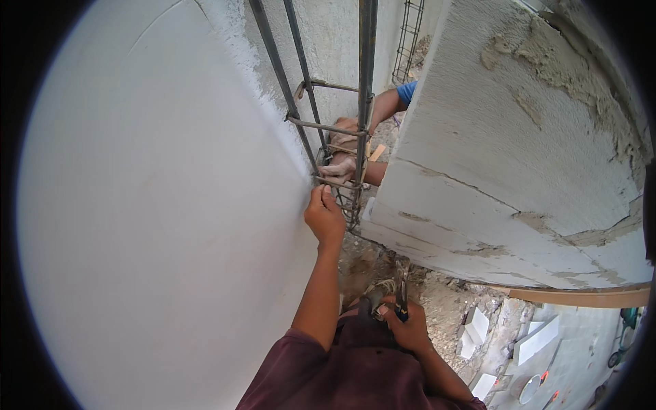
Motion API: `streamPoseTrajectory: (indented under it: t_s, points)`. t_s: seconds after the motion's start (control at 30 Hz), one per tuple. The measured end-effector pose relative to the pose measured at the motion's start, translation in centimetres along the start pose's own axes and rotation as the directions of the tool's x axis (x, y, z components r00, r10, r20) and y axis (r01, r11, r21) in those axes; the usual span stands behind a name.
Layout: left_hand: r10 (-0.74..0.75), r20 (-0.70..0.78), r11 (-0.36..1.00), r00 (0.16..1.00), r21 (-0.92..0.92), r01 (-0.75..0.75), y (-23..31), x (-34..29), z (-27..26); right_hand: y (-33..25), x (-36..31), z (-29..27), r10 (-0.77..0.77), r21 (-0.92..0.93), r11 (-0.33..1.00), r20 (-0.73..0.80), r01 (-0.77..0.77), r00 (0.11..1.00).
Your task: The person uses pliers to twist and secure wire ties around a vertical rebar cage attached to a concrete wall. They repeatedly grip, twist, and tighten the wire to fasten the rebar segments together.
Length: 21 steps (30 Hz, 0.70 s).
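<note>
A cage of steel reinforcing bars [365, 75] with thin cross ties stands upright in the gap between two walls. My left hand [324, 215] reaches up to it, fingertips pinched together just under a cross tie [335, 182]; whatever is between them is too small to make out. Down by my waist, my right hand [408, 326] is closed around a pair of pliers [402, 295], jaws pointing forward. From behind the right wall, another person's two hands [339, 166] reach into the cage, just beyond my left fingers. Bars partly hide those hands.
A smooth pale wall [157, 205] rises close on my left. On the right, a block wall [471, 157] carries rough mortar patches. Rubble [441, 301] covers the ground below. White block pieces [536, 339] and a round bucket [529, 389] lie at the lower right.
</note>
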<state>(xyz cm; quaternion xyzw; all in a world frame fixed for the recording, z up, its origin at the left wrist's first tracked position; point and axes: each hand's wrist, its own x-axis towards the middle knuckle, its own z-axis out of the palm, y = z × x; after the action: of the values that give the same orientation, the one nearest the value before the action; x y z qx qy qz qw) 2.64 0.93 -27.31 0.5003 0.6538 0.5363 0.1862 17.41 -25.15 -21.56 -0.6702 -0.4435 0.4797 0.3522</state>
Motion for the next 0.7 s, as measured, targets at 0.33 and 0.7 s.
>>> streamPoseTrajectory:
  t_s: [0.33, 0.7]
  points:
    - [0.079, 0.074, 0.991, 0.994, 0.106, -0.086, -0.2, 0.7, -0.7, -0.8, -0.6, -0.2, 0.056, 0.026, 0.998, -0.046, -0.055, 0.997]
    - [-0.064, 0.101, 0.996, 0.993, -0.055, 0.069, -3.0, -1.4, -0.4, -0.1, -0.8, -0.6, 0.099, 0.081, 0.991, 0.049, -0.103, 0.994]
